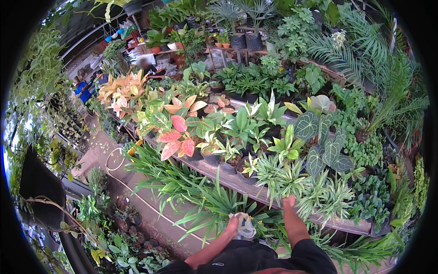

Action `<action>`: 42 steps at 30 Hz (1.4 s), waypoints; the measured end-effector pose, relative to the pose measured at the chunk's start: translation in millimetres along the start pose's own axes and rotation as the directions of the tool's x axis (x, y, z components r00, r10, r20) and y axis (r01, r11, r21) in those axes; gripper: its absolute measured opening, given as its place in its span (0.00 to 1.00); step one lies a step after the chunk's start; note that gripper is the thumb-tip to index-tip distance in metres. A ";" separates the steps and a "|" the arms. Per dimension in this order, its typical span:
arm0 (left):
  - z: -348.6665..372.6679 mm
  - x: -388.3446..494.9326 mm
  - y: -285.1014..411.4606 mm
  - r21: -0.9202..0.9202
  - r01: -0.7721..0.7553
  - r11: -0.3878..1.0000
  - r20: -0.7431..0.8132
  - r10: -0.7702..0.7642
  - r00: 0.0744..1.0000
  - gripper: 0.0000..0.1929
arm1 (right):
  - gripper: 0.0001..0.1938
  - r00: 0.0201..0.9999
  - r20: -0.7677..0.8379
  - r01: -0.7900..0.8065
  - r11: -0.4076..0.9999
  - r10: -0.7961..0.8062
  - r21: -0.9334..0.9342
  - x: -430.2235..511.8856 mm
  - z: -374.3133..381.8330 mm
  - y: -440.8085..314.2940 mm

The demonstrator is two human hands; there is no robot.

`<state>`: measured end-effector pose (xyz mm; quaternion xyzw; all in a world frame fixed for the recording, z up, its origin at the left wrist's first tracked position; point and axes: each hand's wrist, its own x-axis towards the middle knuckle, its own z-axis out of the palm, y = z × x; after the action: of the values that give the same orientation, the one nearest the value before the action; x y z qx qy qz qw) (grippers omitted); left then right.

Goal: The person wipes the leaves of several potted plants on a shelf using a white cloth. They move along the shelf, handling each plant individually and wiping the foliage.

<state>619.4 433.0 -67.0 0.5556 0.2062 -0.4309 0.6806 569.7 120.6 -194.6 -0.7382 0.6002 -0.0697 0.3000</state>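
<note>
My left hand grips a whitish plastic bag in front of my body. What the bag holds is too unclear to name. My right hand reaches to the front edge of a long plant bench, under the leaves of a green-and-white striped spider-like plant. Those leaves hide its fingertips, so a hold on the pot or plant cannot be made out. A second striped plant stands to its right. Left of it is a small potted plant in a black grow bag.
Pink-leaved aglaonema and dark, white-veined anthurium crowd the bench. Strappy green plants grow below its edge. A hose runs along the path at left. Further back are a person in blue and another person.
</note>
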 end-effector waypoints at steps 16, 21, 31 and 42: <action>6.9 14.8 -1.3 0.006 0.007 1.000 -0.033 -0.007 0.999 0.14 | 0.22 0.970 0.142 0.224 0.952 -0.197 -0.209 2.1 4.3 3.4; 11.2 9.3 3.7 -0.018 0.012 1.000 0.008 -0.011 1.000 0.14 | 0.19 0.967 0.153 0.234 0.947 -0.203 -0.222 -1.0 1.9 -3.1; 0.3 26.9 -8.9 -0.034 -0.012 0.999 0.071 0.014 0.997 0.15 | 0.19 0.980 0.010 0.198 0.975 -0.198 -0.098 -18.8 -3.1 -5.4; 6.8 16.0 -4.3 -0.022 -0.024 0.999 0.044 0.025 0.999 0.15 | 0.20 0.930 0.196 0.332 0.939 -0.311 -0.088 -18.9 -17.9 -5.4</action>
<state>623.3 420.9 -79.6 0.5411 0.1889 -0.4325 0.6961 561.0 132.2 -172.4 -0.8465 0.4446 -0.0150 0.2926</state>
